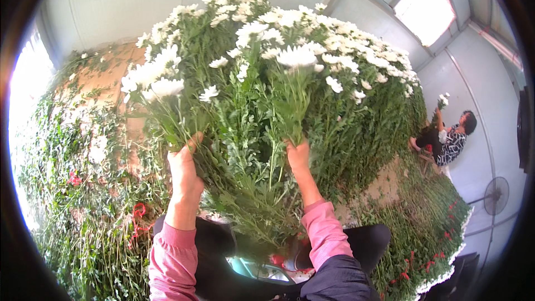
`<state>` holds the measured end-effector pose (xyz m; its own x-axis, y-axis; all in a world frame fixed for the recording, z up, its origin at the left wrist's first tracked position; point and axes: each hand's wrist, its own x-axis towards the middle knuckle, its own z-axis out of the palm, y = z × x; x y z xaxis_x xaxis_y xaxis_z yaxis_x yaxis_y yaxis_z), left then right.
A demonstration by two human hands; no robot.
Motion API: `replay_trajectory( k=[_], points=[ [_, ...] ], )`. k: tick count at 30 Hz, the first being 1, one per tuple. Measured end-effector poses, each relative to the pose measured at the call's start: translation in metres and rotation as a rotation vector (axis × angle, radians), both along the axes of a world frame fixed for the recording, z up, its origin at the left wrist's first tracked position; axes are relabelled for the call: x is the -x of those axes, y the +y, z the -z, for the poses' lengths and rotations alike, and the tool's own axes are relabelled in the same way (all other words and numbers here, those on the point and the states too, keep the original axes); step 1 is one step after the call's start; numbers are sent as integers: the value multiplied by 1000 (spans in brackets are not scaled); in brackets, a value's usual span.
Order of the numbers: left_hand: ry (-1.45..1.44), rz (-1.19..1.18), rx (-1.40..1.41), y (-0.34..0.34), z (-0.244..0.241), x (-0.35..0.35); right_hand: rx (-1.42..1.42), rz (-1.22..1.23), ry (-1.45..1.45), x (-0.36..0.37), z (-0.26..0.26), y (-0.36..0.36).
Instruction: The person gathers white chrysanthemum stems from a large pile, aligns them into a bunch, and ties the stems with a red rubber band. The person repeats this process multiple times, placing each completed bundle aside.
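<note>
My left hand (186,167) is closed around the stems of a bunch of white chrysanthemums (165,85), its blooms leaning to the upper left. In my right hand (298,154) is another clutch of white chrysanthemum stems (296,92), held upright with the blooms at the top. Leafy green stems (255,205) hang between my forearms, down over my lap. Directly beyond both hands rises a large heap of white chrysanthemums (355,56), flower heads uppermost. Where the lower stems of each bunch end is hard to make out among the foliage.
Cut stems and leaves (83,217) litter the floor at left, with a red tie (138,217) among them. Bundled flowers with red ties (422,234) lie at right. Farther right another person (453,138) sits holding flowers, near a standing fan (496,195). A turquoise object (255,269) is below my lap.
</note>
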<state>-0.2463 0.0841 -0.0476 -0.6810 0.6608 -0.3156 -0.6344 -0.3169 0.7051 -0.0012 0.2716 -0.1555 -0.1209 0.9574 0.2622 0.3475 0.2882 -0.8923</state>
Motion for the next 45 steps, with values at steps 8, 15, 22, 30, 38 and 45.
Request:
replay_trajectory(
  k=[8,15,22,30,38,45],
  points=[
    [-6,54,-5,0,18,1,518,42,635,-61,-13,-12],
    [-12,37,-1,5,18,-1,601,43,403,-91,-13,4],
    [85,196,-17,19,23,-15,638,-119,582,-75,-6,-8],
    [231,57,-50,52,33,-35,-84,-320,76,-3,-89,-110],
    [246,108,-87,57,45,-55,49,-322,11,54,-91,-150],
    [-259,258,-67,38,24,-57,24,-205,-6,58,-88,-153]
  ],
)
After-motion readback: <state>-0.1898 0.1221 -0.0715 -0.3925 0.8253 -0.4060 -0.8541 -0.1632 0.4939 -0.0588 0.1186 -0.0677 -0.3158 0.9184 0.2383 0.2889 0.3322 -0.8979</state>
